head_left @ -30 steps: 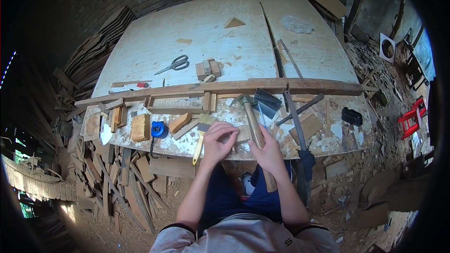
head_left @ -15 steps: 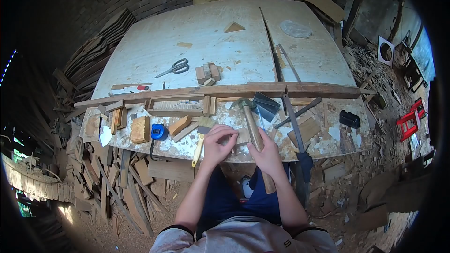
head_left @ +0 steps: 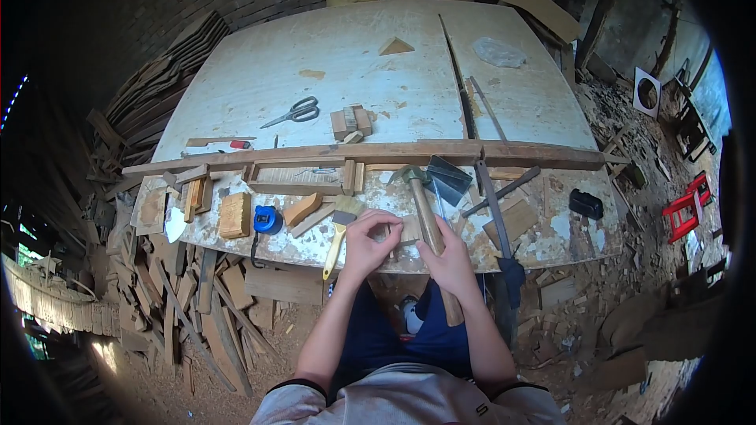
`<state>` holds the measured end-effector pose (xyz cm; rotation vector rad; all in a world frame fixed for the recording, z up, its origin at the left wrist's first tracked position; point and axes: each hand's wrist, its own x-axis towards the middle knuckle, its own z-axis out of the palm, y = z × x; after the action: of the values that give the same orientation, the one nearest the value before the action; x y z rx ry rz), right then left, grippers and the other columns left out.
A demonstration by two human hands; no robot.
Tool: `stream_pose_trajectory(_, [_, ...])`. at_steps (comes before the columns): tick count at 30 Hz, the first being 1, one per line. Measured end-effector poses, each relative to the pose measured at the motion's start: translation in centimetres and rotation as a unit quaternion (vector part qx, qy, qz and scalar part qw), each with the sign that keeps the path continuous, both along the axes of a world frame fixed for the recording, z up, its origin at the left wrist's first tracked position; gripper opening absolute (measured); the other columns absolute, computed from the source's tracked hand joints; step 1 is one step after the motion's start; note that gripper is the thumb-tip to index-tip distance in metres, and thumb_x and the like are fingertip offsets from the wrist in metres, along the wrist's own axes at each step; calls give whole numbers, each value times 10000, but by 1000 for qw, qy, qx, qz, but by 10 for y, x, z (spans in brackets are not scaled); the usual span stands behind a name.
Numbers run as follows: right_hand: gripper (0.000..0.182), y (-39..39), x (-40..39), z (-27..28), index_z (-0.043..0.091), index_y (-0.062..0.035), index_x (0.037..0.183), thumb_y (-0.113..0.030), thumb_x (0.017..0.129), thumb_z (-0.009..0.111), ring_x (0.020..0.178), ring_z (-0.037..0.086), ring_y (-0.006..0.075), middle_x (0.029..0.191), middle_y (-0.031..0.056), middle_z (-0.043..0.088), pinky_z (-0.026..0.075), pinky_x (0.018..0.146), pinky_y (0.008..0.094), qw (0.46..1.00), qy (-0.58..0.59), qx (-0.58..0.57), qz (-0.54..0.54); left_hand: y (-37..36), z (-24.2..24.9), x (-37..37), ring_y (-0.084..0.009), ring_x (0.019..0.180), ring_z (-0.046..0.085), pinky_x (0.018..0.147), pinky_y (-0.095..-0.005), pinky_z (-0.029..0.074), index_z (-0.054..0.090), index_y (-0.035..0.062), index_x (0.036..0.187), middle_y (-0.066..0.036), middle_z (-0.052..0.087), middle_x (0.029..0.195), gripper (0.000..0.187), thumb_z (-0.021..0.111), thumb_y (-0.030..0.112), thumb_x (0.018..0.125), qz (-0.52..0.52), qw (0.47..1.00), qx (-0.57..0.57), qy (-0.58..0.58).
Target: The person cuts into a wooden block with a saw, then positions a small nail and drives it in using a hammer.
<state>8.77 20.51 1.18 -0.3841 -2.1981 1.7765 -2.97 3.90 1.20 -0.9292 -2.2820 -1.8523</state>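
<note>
The wooden handle of a hammer [head_left: 428, 216] is wrapped by the fingers of my right hand [head_left: 449, 258]. Its metal head points away from me over the bench, and the handle's end slants back toward my lap. My left hand [head_left: 368, 244] is pinched, thumb against fingertips, just left of the handle. A thin brownish bit shows at those fingertips, too small to name. Below both hands lies a small flat wood piece [head_left: 409, 230], partly covered. A paintbrush with a yellow handle [head_left: 335, 248] rests beside my left hand.
A blue tape measure [head_left: 268, 219], wood blocks [head_left: 235, 216] and a dark metal blade [head_left: 450, 179] lie on the near bench. A long wooden beam [head_left: 354, 153] crosses it. Scissors [head_left: 295, 112] lie beyond. A long tool [head_left: 492, 205] with a dark wrapped end overhangs the edge at right.
My left fingertips have shifted slightly, and the thin bit at them now stands more upright. My right hand and the hammer stay nearly still; the view has moved a little.
</note>
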Motion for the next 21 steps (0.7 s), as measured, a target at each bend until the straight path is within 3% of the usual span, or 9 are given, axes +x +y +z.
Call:
stream_pose_trajectory(2, [607, 1, 2, 4, 525, 59, 1527, -137, 992, 735, 1077, 768, 282, 1174, 217, 777, 569, 957, 388, 999, -17, -38, 17, -1, 1, 0, -219, 971, 735, 906, -335, 564, 798, -9, 957, -111, 789, 985, 120, 823, -15, 840, -4, 1000, 0, -3])
stream_pose_trajectory(5, [583, 2, 5, 10, 504, 43, 1554, -88, 1021, 700, 870, 731, 168, 1127, 147, 768, 581, 785, 320, 995, -4, -92, 38, -2, 1, -1, -220, 970, 736, 908, -334, 564, 795, -8, 951, -110, 790, 988, 121, 820, -14, 834, -12, 1000, -1, -2])
stream_pose_trajectory(8, [597, 2, 16, 32, 457, 17, 1597, -57, 1043, 668, 682, 615, 70, 1085, 97, 739, 502, 587, 251, 985, -52, -156, 42, -2, 1, 0, -223, 964, 744, 913, -338, 567, 792, -7, 946, -110, 794, 980, 121, 821, -12, 828, -12, 1000, 1, -1])
stream_pose_trajectory(11, [647, -7, 35, 43, 376, 15, 1636, -50, 1053, 647, 582, 532, 39, 1040, 83, 707, 413, 485, 230, 986, 21, -165, 31, -3, 1, -1, -226, 958, 753, 918, -346, 570, 788, -8, 937, -110, 799, 969, 116, 821, -9, 825, -9, 1000, 3, 8])
stream_pose_trajectory(14, [686, -11, 57, 52, 277, 34, 1667, -28, 1061, 593, 544, 551, 93, 997, 113, 636, 415, 445, 228, 978, 49, -189, 70, -3, 1, -3, -228, 953, 759, 919, -351, 572, 784, -6, 924, -109, 801, 959, 108, 823, -7, 823, -11, 1000, 4, 13])
stream_pose_trajectory(18, [604, -7, 73, 60, 315, 56, 1627, -49, 1078, 544, 521, 556, 110, 966, 115, 599, 430, 435, 232, 940, 16, -299, 163, -4, 0, -1, -232, 946, 759, 917, -353, 573, 776, -4, 907, -107, 800, 950, 103, 826, -9, 817, -11, 1000, 11, 19])
stream_pose_trajectory(21, [605, -15, 79, 54, 323, 69, 1630, -27, 1080, 557, 514, 522, 68, 970, 70, 604, 411, 441, 220, 947, -24, -288, 140, -5, 1, -1, -233, 943, 761, 912, -351, 576, 776, 1, 902, -101, 800, 946, 97, 821, -5, 817, -6, 999, 13, 30])
